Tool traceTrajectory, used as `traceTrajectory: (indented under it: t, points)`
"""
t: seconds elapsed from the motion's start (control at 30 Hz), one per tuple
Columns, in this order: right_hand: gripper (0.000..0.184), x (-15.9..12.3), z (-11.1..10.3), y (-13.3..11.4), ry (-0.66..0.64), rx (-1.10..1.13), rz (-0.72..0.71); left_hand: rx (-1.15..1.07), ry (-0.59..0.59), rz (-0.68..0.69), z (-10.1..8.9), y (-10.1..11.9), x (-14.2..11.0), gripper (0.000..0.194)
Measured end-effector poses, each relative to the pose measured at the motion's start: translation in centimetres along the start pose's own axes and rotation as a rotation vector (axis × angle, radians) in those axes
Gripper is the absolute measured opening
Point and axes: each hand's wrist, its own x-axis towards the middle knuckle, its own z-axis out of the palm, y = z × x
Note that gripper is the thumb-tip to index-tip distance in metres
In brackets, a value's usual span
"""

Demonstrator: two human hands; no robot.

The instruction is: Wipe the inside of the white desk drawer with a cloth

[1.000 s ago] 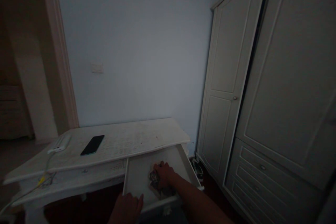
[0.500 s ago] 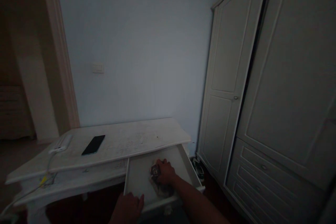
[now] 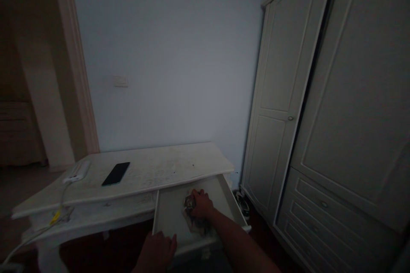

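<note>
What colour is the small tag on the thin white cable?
The small tag is yellow, clearest in the head view.

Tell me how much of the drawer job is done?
The drawer is already pulled open. The right hand holds a crumpled bundle inside; the left hand is at the front corner. Seemingly left: letting go, and shutting the drawer. Anything more, I can't tell.
</note>
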Motion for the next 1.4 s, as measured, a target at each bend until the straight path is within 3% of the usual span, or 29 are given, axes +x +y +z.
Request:
traceTrajectory:
  t: [0.27, 0.5, 0.9, 1.2, 1.4]
  points:
    - [0.083, 1.3, -0.3, -0.7, 0.027, -0.018, -0.014, -0.004, 0.149, 0.021, 2.3, -0.1, 0.0, 0.052]
    - [0.072, 2.3, -0.4, -2.1, 0.070, -0.036, -0.044, 0.024, 0.348, -0.060, 3.2, 0.4, -0.1, 0.030]
    - [0.070, 2.3, 0.3, -5.2, 0.105, -0.065, -0.165, -0.094, 0.369, -0.072, 1.5, 0.6, -0.7, 0.029]
    - [0.080, 2.7, 1.9, -7.9, 0.015, -0.008, -0.281, -0.068, 0.341, -0.036, 0.3, 0.6, -1.2, 0.033]
    - [0.060, 3.0, 2.2, -8.9, -0.053, -0.003, -0.372, -0.155, 0.387, -0.093, 0.9, 0.8, -0.6, 0.030]
